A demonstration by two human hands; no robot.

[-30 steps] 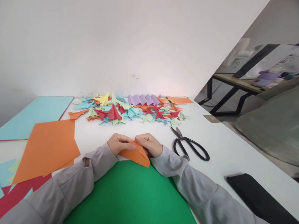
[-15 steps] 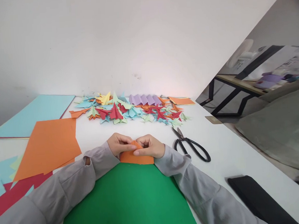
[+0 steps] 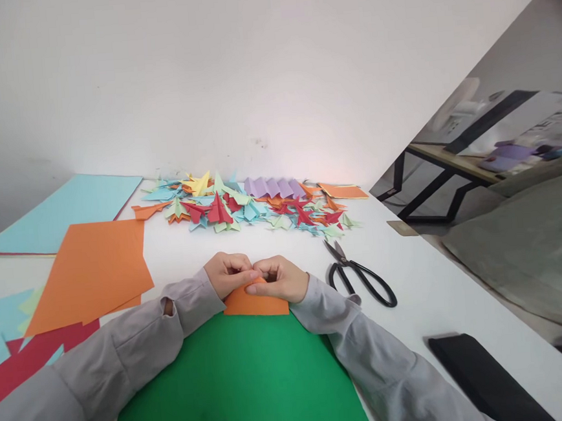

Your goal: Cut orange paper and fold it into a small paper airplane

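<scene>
A small piece of orange paper (image 3: 256,305) lies at the far end of the green sheet (image 3: 236,382), its upper part being folded between my hands. My left hand (image 3: 230,273) pinches its upper left part, thumb pointing inward. From the other side my right hand (image 3: 282,278) grips the same paper, thumb laid across its top. The two hands touch or nearly touch, and their fingers hide the paper's far edge. To the right of my right hand rest black-handled scissors (image 3: 358,272), blades partly apart.
Many folded paper planes (image 3: 217,209) in several colours lie along the wall, with a purple pleated strip (image 3: 272,187) among them. Orange sheets (image 3: 95,270) and a light blue stack (image 3: 67,211) are at left. A black flat object (image 3: 483,376) lies at right.
The paper's raised orange point between my hands has gone down behind my fingers. My hands have drawn closer together, and the right thumb has shifted slightly left.
</scene>
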